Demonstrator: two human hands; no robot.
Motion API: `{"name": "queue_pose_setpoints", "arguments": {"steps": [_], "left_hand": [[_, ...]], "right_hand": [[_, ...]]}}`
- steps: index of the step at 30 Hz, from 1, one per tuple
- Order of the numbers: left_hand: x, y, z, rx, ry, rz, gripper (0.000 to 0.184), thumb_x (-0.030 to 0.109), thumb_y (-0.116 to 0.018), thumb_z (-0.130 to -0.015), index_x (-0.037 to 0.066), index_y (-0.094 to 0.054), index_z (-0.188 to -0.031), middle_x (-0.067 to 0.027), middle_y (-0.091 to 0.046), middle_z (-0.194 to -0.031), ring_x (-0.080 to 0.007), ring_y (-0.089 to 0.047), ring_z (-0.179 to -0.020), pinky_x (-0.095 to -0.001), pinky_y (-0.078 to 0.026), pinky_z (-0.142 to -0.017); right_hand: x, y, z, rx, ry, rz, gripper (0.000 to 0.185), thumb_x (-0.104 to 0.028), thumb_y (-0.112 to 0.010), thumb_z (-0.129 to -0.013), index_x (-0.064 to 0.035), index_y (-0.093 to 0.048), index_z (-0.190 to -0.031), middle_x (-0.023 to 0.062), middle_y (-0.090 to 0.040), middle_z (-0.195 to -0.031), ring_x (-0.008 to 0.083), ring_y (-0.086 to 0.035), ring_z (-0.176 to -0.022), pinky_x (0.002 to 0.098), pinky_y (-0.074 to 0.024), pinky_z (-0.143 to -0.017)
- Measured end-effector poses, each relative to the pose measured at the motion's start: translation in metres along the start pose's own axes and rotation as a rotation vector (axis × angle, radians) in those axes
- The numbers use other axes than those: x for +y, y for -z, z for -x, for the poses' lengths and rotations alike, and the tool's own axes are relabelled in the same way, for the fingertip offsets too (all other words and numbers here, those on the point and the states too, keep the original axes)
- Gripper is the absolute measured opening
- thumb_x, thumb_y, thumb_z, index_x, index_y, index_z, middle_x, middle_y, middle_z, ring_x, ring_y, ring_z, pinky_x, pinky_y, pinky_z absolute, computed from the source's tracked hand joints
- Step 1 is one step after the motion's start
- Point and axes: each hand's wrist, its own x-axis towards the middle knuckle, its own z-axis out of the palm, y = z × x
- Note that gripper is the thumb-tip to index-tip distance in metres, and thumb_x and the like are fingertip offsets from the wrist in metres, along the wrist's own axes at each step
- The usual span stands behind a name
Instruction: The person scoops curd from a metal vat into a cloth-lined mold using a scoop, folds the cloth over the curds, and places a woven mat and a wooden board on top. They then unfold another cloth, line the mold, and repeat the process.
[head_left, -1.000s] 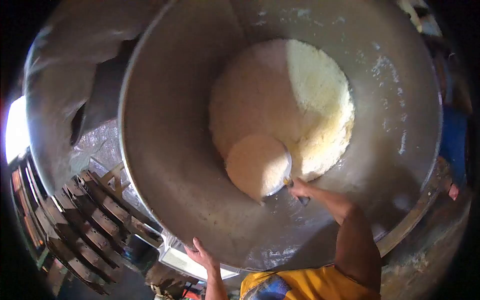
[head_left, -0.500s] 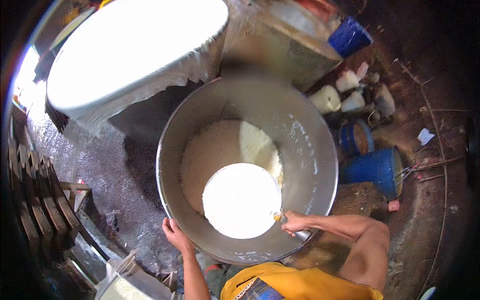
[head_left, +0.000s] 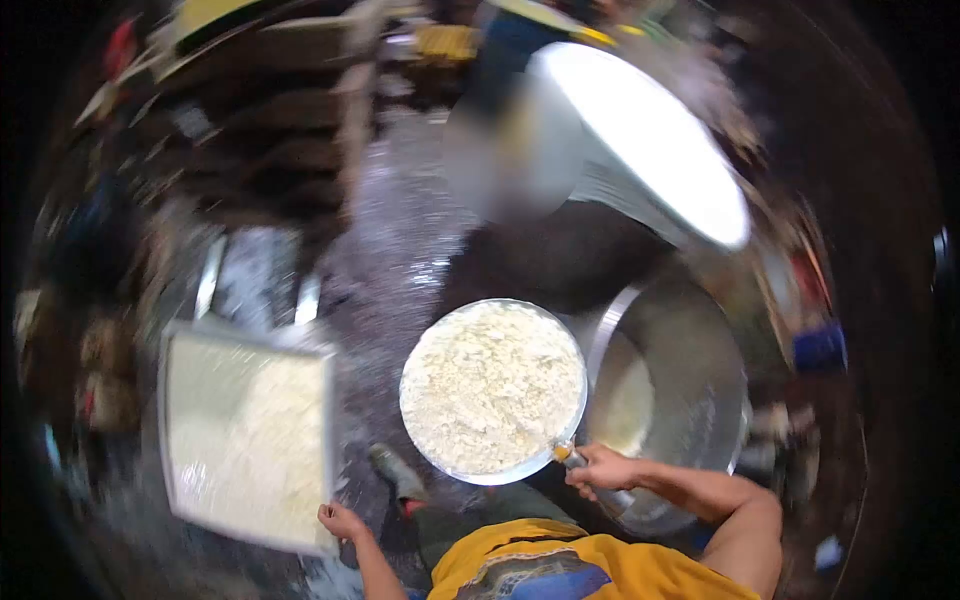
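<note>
My right hand (head_left: 603, 472) is closed around the metal handle of a large round pan (head_left: 500, 478). White, crumbly, curd-like stuff (head_left: 490, 385) fills the pan, which hangs between the big metal vat and a square box. My left hand (head_left: 342, 522), its fingers curled, is at the near right corner of that box (head_left: 328, 440). Whether those fingers grip the rim or a lining is too blurred to make out. Inside the box lies a pale, wet-looking mass (head_left: 260, 440). Some pale stuff (head_left: 630, 410) shows at the bottom of the metal vat (head_left: 705, 350), right of the pan.
A large tub with a bright white surface (head_left: 650, 150) stands ahead, beyond the vat. The wet dark floor (head_left: 390, 250) runs between the tub and blurred dark racks (head_left: 270, 130) at left. A blue container (head_left: 820, 345) is at far right. My boot (head_left: 398, 472) shows below the pan.
The view has swung left. The pan has come out of the vat, held level over the floor. My left hand has left the vat's rim and is now at the square box.
</note>
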Motion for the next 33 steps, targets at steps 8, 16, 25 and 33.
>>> {"name": "queue_pose_setpoints", "arguments": {"steps": [8,16,25,33], "left_hand": [[-0.115,0.088,-0.074,0.341,0.296,-0.063,0.05,0.015,-0.062,-0.084,-0.004,-0.046,-0.127,-0.0234,-0.053,-0.122,-0.0367,-0.054,-0.107,-0.0421,-0.042,-0.094],[-0.123,0.086,-0.052,0.127,0.477,0.533,0.025,0.006,-0.062,-0.084,-0.007,-0.065,-0.104,-0.0112,-0.067,-0.095,-0.0196,-0.061,-0.081,-0.0314,-0.047,-0.074],[-0.134,0.089,-0.06,0.107,0.454,0.43,0.026,0.012,-0.062,-0.085,-0.001,-0.065,-0.107,-0.0047,-0.063,-0.09,-0.0147,-0.055,-0.076,-0.0277,-0.044,-0.068],[-0.137,0.086,-0.08,0.13,0.646,0.105,0.055,0.038,-0.069,-0.073,-0.005,-0.064,-0.105,-0.0163,-0.065,-0.104,-0.0298,-0.063,-0.087,-0.0426,-0.049,-0.074]], "right_hand": [[-0.061,-0.227,-0.248,-0.444,0.111,0.087,0.007,-0.007,-0.055,-0.087,-0.0019,-0.05,-0.088,0.0045,-0.052,-0.061,0.0134,-0.051,-0.05,0.0285,-0.0443,-0.049],[-0.064,-0.354,-0.372,-0.587,-0.119,0.154,0.024,-0.01,-0.054,-0.086,-0.0014,-0.054,-0.064,0.0076,-0.055,-0.058,0.0173,-0.054,-0.049,0.0316,-0.0451,-0.049],[-0.129,-0.335,-0.353,0.62,0.689,0.704,0.034,-0.019,-0.061,-0.082,0.0075,-0.05,-0.099,0.0242,-0.062,-0.074,0.0411,-0.063,-0.069,0.0423,-0.0507,-0.063],[-0.178,-0.097,-0.131,0.777,1.2,0.094,0.026,-0.005,-0.061,-0.085,0.0003,-0.043,-0.103,0.0073,-0.051,-0.063,0.016,-0.051,-0.054,0.03,-0.043,-0.053]]}}
